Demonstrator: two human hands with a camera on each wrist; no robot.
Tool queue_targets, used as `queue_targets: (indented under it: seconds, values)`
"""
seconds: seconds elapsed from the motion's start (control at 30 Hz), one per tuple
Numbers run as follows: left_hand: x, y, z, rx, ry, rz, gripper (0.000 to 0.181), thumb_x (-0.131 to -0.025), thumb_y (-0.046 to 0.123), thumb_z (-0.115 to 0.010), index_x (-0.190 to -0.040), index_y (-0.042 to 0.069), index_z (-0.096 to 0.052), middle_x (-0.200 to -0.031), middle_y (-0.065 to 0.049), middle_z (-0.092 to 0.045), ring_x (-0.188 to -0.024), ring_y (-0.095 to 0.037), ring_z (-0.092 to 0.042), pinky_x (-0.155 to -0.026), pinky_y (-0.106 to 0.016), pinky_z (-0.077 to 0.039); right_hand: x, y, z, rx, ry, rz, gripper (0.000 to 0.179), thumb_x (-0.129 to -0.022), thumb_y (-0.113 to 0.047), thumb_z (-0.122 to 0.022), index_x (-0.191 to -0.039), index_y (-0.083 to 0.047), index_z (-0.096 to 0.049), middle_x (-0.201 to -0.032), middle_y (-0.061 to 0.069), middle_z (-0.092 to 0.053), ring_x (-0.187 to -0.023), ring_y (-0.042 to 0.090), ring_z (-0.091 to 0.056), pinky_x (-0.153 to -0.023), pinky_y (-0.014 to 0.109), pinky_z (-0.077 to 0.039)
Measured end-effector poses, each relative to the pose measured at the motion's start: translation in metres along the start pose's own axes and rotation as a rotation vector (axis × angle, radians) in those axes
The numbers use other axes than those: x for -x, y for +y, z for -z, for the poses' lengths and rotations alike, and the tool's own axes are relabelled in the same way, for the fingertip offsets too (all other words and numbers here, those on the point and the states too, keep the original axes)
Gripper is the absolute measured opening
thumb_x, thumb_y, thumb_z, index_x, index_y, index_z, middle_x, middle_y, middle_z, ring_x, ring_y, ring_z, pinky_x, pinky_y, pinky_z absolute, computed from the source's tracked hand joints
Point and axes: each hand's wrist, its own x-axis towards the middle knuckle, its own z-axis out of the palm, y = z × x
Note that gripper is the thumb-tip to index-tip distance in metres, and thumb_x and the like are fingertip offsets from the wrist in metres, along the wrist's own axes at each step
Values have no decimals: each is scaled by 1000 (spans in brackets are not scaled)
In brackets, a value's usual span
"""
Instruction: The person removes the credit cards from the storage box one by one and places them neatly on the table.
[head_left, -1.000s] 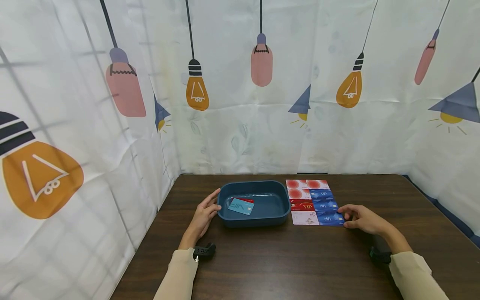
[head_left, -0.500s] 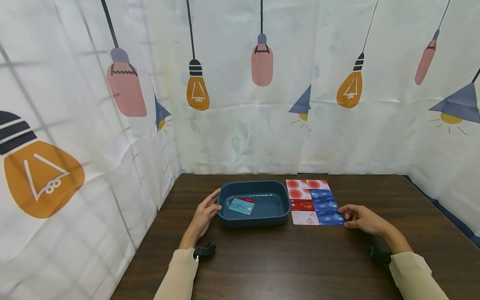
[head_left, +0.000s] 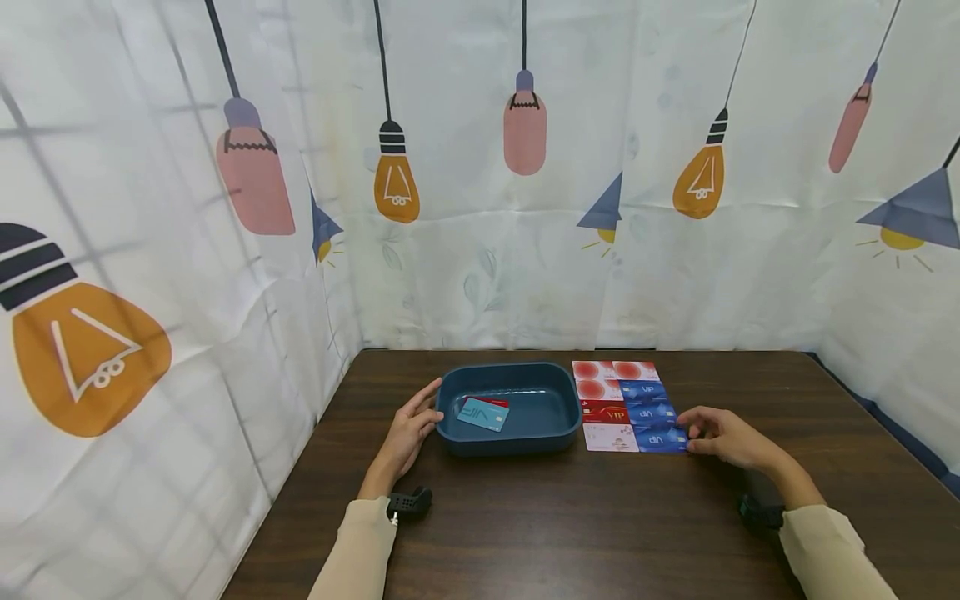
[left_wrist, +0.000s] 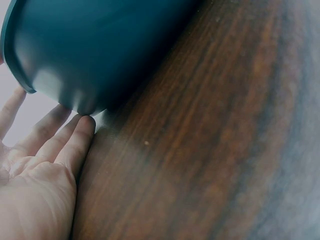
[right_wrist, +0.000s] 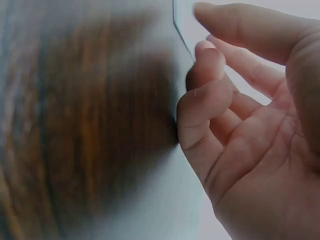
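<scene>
A dark blue rectangular box [head_left: 507, 450] stands on the brown table, holding a light blue card [head_left: 482, 413] laid partly over a red card [head_left: 491, 402]. My left hand [head_left: 406, 431] rests against its left end, fingers extended. Up close in the left wrist view, fingertips [left_wrist: 86, 121] touch the outer wall of the box [left_wrist: 100, 55]. To the right of the box, several cards lie flat in two columns. My right hand [head_left: 723, 439] is at the right edge of the nearest blue card [head_left: 658, 440], thumb and forefinger apart at its corners, other fingers bent.
In the card block are a red VIP card [head_left: 604, 412], a pale pink card [head_left: 610, 437], white cards with red circles [head_left: 592, 370] and more blue cards [head_left: 642, 392]. A printed white curtain [head_left: 465, 275] hangs behind the table [head_left: 525, 525] and along its left side.
</scene>
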Motion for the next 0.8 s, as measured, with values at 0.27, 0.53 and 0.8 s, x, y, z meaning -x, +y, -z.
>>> queue_targets:
  seconds: [0.27, 0.53, 0.8]
  values:
    - [0, 0, 0, 4, 0, -2, 62, -101, 5, -53, -158, 23, -40, -168, -6, -29, -158, -30, -20, -123, -59, -23, -3, -22, -3, 1, 127, -16, 39, -99, -18, -67, -130, 4, -58, -92, 10, -58, -71, 15, -54, -60, 26, -49]
    - [1, -1, 1, 1, -3, -4, 62, -101, 5, -52, -159, 24, -40, -169, -6, -27, -158, -32, -18, -124, -60, -22, -10, -56, -22, -54, 203, 125, 34, -99, -19, -68, -125, 2, -61, -93, 10, -58, -74, 13, -56, -60, 25, -49]
    - [1, -1, 1, 3, -15, -18, 62, -101, 6, -53, -159, 23, -39, -169, -6, -25, -159, -32, -15, -124, -59, -21, -32, -95, -55, -121, 185, 274, 30, -97, -13, -69, -124, -3, -63, -96, 10, -62, -82, 15, -59, -67, 28, -55]
